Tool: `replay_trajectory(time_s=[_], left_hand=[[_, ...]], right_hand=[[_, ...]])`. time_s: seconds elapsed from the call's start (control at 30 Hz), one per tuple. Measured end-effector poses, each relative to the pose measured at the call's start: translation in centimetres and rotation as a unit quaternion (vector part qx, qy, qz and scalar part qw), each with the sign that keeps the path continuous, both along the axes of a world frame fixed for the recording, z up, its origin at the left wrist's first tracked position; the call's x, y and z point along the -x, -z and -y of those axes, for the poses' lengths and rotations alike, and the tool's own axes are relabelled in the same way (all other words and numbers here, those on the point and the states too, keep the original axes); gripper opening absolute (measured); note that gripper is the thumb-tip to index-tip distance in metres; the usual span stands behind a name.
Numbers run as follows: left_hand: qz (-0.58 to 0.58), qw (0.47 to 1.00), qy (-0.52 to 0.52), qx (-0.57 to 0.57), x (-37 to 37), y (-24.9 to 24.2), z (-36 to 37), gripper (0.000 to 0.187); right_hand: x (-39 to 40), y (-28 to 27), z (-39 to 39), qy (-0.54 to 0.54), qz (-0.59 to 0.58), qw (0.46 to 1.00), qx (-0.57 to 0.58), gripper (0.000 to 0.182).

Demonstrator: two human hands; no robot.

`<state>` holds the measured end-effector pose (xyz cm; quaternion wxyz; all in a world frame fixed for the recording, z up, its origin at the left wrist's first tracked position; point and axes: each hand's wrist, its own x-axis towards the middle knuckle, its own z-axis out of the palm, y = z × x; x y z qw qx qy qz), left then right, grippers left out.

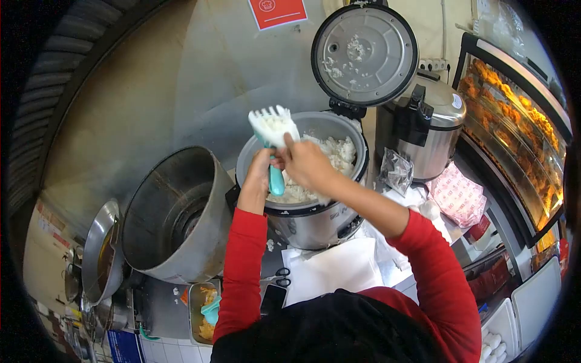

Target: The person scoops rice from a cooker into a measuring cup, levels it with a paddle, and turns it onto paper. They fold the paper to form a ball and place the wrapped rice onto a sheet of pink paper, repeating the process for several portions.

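A rice scoop with a teal handle and a pale toothed head is raised over the open rice cooker; white rice clings to its head. My left hand is closed around the handle, just below the head. From the other side, my right hand is closed at the base of the head, its fingers partly hidden and slightly blurred. Cooked rice lies in the pot beneath both hands. The cooker's hinged lid stands up behind, with rice grains stuck inside it.
Left of the cooker is a large metal pot. A second cooker and a lit display case of fried food stand on the right. White paper sheets, scissors, a phone and a food tray lie nearer me.
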<state>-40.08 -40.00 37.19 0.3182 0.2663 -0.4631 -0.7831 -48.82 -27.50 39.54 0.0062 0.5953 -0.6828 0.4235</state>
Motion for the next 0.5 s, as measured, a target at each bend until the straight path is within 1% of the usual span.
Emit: replay_trajectory(time_s=[0.03,0.1,0.13,0.2,0.27,0.3,0.33,0.43,0.47,0.5], left_hand=[[-0.022,0.999,-0.036,0.012,-0.1,-0.1,-0.1,0.012],[-0.005,0.999,-0.005,0.045,-0.8,-0.4,-0.2,0.007],[-0.014,0.999,0.031,-0.005,-0.9,0.3,0.2,0.006],[-0.032,0.989,0.107,-0.102,-0.7,2.0,1.4,0.006],[-0.032,0.983,0.123,-0.136,-1.1,1.1,-1.0,0.004],[-0.033,0.979,0.131,-0.151,-1.3,0.6,-2.0,0.005],[-0.066,0.965,0.154,-0.200,-1.8,0.2,-2.0,0.003],[-0.137,0.934,0.167,-0.283,-3.1,-0.5,0.0,0.004],[-0.152,0.925,0.192,-0.291,-3.5,-0.7,0.7,0.005],[-0.171,0.924,0.195,-0.283,-3.6,-0.9,1.0,0.006]], right_hand=[[-0.3,-0.2,-0.3,-0.003,-0.010,1.000,-0.006,0.040],[-0.7,0.0,-0.9,-0.009,-0.023,0.999,-0.028,0.041],[0.3,-0.2,0.3,-0.004,-0.025,0.999,-0.048,0.040],[2.8,-0.2,2.9,0.034,-0.032,0.998,-0.031,0.039],[7.8,0.5,7.0,0.035,-0.018,0.996,-0.077,0.037],[11.0,-0.8,7.3,-0.066,0.039,0.979,-0.188,0.039],[13.4,-1.5,6.9,-0.167,0.094,0.937,-0.294,0.041],[14.3,-1.2,5.3,-0.080,0.157,0.951,-0.255,0.043],[13.8,-0.9,5.4,-0.043,0.020,0.963,-0.267,0.039],[13.6,-0.3,5.3,-0.035,-0.065,0.962,-0.262,0.037]])
